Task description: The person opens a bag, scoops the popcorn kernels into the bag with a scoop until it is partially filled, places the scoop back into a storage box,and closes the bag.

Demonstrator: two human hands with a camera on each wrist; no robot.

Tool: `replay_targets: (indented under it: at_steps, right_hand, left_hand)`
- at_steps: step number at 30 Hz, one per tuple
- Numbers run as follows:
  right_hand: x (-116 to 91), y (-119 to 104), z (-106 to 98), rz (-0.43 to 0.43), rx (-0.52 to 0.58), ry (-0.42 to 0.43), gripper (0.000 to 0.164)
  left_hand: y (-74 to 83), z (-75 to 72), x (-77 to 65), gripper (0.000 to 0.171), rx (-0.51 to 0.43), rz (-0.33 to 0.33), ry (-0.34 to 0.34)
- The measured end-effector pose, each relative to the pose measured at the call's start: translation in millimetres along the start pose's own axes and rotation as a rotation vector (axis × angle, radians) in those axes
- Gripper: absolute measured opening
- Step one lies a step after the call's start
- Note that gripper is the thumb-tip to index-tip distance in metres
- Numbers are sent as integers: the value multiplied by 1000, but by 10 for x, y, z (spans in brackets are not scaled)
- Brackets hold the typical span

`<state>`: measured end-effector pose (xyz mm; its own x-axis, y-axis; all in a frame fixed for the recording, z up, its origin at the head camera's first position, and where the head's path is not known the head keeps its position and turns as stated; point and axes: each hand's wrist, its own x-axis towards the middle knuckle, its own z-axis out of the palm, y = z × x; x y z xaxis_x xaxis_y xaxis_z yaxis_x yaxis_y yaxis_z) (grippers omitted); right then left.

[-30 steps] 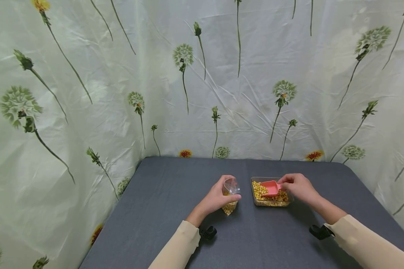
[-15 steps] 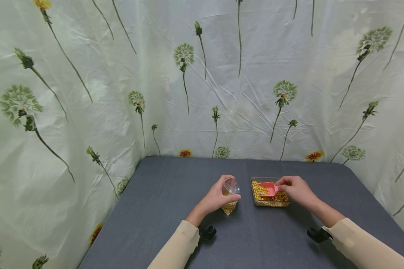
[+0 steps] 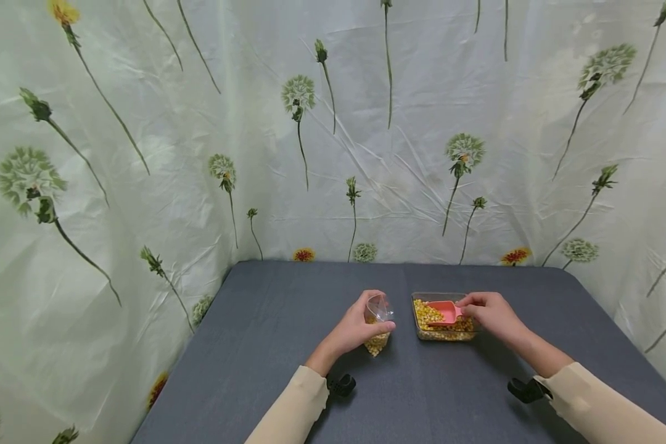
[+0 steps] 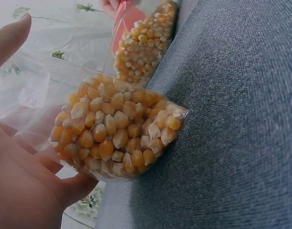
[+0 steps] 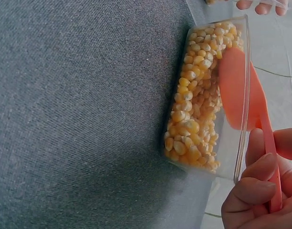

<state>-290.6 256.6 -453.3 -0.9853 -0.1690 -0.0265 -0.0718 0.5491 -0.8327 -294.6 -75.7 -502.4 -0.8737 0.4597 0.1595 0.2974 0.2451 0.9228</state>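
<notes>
My left hand (image 3: 356, 327) holds a clear plastic bag (image 4: 112, 129) by its sides, fingers curled round it. Corn kernels fill the lower part of the bag, and its mouth gapes at the top. To its right stands a clear rectangular container (image 3: 446, 336) of yellow corn kernels (image 5: 184, 119). My right hand (image 3: 493, 316) grips the handle of a pink scoop (image 5: 236, 90) over the container's right side. The scoop's front edge dips into the kernels inside the container. In the left wrist view, the scoop shows behind the bag.
A dark grey cloth covers the table (image 3: 266, 345). Behind it hangs a pale curtain (image 3: 333, 154) printed with dandelions and other flowers. Black wrist straps (image 3: 341, 385) sit below both sleeves.
The scoop has shifted slightly left and lower in the container, and my right hand went with it. My left hand and the bag hold nearly still.
</notes>
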Motion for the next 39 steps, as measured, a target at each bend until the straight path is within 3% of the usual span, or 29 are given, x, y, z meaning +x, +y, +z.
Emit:
replay_targets:
  at_steps: [18,39]
  right_hand:
    - [-43,121,-51,88,142,-4,26]
    - [-95,181,-79,76,245,7,30]
  left_hand:
    - [26,14,-6,68,13,3,10]
    - [6,11,-9,58,-7,9,3]
